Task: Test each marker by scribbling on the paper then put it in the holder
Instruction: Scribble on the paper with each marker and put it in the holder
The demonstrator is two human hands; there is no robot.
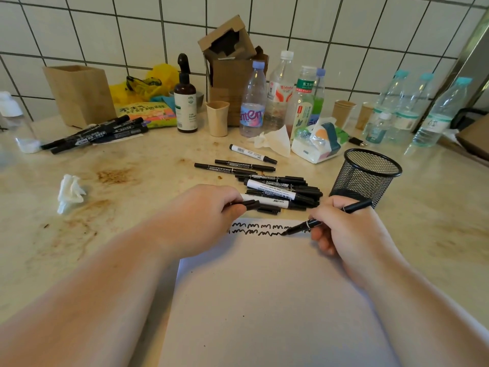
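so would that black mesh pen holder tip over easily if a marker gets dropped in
The mesh holder looks light and shows no markers inside, so a knock at its rim could probably tip it. Its walls are open wire mesh, likely springy rather than fragile.

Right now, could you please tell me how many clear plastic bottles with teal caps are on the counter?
3, in a row at the far right: the left teal-capped bottle, the middle teal-capped bottle, and the right teal-capped bottle. More may be hidden behind them.
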